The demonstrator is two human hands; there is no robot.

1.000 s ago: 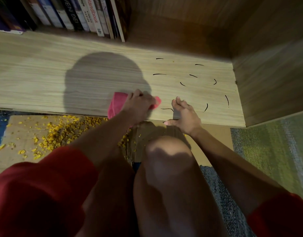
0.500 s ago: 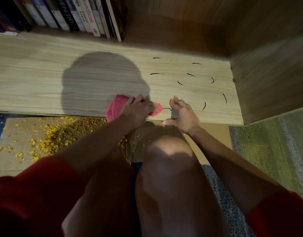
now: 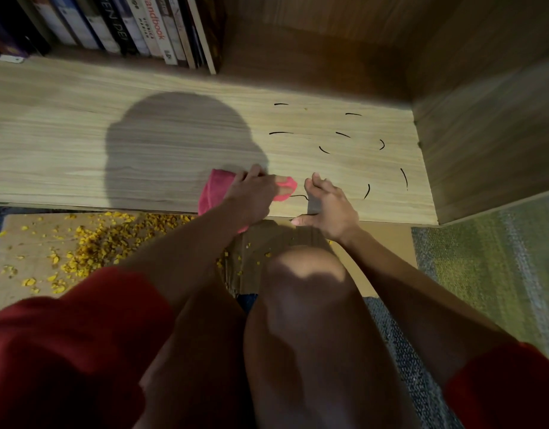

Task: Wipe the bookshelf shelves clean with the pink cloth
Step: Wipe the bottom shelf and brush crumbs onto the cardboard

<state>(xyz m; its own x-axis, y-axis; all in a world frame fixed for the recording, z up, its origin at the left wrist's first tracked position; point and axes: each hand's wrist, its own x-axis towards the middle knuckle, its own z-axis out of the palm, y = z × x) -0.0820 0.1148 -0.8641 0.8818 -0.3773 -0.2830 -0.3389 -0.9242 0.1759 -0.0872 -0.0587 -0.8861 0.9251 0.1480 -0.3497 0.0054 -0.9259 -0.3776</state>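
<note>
Pink cloth [image 3: 216, 189] lies at the front edge of the shelf [image 3: 65, 144], about midway along it, much where it was half a second ago. Its long axis runs left to right along that edge. The right tip points at the right hand [image 3: 330, 209], and the left end droops over the edge.

The left hand [image 3: 251, 196] has stayed on top of the cloth, fingers bent over it and pressing it to the wood. The right hand has hardly shifted either. It rests just beside the cloth's tip and apart from it, fingertips on the shelf and thumb along the front edge, holding nothing.

A short black squiggle [image 3: 299, 197] remains between cloth and right hand. More black marks [image 3: 281, 132] curve across the shelf's right half toward its right edge.

Books [image 3: 152, 29] stand at the back left. Below the front edge, yellow crumbs [image 3: 90, 243] are strewn over cardboard [image 3: 16, 252].
</note>
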